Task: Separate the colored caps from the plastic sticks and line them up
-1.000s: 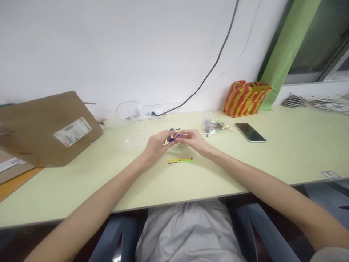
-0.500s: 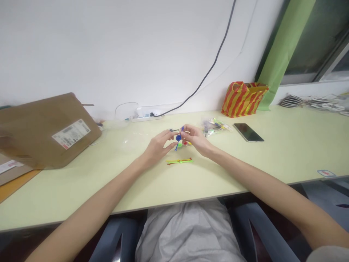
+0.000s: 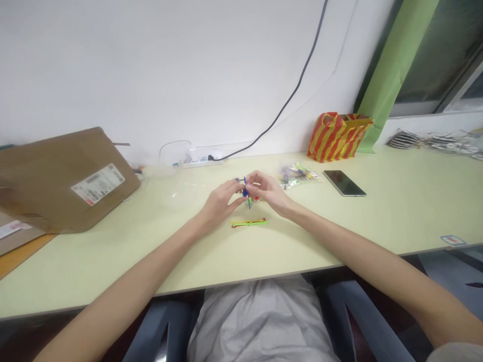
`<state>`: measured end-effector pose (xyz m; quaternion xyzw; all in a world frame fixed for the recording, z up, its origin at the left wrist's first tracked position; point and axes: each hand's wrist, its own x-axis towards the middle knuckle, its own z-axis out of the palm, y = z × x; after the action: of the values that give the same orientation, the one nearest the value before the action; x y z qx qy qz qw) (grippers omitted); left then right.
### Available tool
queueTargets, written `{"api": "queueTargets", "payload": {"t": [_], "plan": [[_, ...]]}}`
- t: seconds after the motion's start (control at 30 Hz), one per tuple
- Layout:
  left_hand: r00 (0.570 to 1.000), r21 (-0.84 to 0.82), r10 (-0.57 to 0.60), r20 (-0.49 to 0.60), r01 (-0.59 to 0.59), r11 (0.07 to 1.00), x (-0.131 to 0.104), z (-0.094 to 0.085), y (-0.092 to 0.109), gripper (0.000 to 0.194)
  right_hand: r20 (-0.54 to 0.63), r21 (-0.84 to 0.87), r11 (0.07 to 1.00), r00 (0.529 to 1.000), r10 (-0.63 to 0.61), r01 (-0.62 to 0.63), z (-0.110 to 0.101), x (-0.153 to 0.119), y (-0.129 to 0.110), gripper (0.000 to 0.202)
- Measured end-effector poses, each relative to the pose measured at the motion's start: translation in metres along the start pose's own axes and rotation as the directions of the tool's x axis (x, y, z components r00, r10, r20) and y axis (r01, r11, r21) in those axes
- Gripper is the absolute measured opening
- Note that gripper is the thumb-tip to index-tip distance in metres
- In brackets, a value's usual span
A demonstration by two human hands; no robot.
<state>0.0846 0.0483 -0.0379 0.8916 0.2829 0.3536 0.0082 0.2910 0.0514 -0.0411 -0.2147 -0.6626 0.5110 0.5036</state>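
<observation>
a small blue piece (image 3: 245,193), seemingly plastic, with a slim stem pointing down, sits between the two hands, above the desk (image 3: 287,254). the right hand (image 3: 270,194) pinches it between thumb and forefinger; the left hand (image 3: 219,201) curves in from the other side, thumb and finger slightly parted, and i cannot tell whether it grips. just beyond the fingertips, partly hidden, are a red piece (image 3: 257,198) and a green piece (image 3: 248,201). nearer the body lie thin strips (image 3: 248,223) in yellow, green and red, bunched lengthwise. past the right hand, a clear, crinkled packet (image 3: 291,182) holds mixed coloured bits. a flat, dark-screened device (image 3: 345,183) lies beside it. behind stands a red-and-yellow striped bag (image 3: 332,142), its contents hidden. far left, a brown cardboard box (image 3: 56,176) bears a white label (image 3: 98,184).
</observation>
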Motion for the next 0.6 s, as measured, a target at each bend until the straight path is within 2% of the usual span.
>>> {"api": "queueTargets", "payload": {"t": [0.13, 0.27, 0.43, 0.6], "plan": [[0.999, 0.05, -0.02, -0.038, 0.022, 0.999, 0.0, -0.001, -0.003, 0.019, 0.033, -0.093, 0.996, 0.999, 0.021, -0.018, 0.002, 0.0, 0.004, 0.042], [1.0, 0.106, -0.001, -0.007, 0.002, 0.994, -0.001, -0.002, -0.004, 0.021, 0.113, -0.178, 0.984, 0.994, 0.007, 0.013, 0.001, 0.001, 0.01, 0.037], [0.999, 0.181, 0.043, 0.025, -0.047, 0.982, 0.0, -0.002, 0.0, 0.019, 0.116, -0.263, 0.965, 0.993, 0.007, 0.024, -0.002, -0.001, 0.01, 0.036], [0.997, 0.139, 0.065, 0.032, -0.068, 0.988, 0.001, -0.003, 0.007, 0.011, 0.161, -0.274, 0.96, 0.987, -0.009, 0.053, -0.003, -0.002, 0.004, 0.029]]}}
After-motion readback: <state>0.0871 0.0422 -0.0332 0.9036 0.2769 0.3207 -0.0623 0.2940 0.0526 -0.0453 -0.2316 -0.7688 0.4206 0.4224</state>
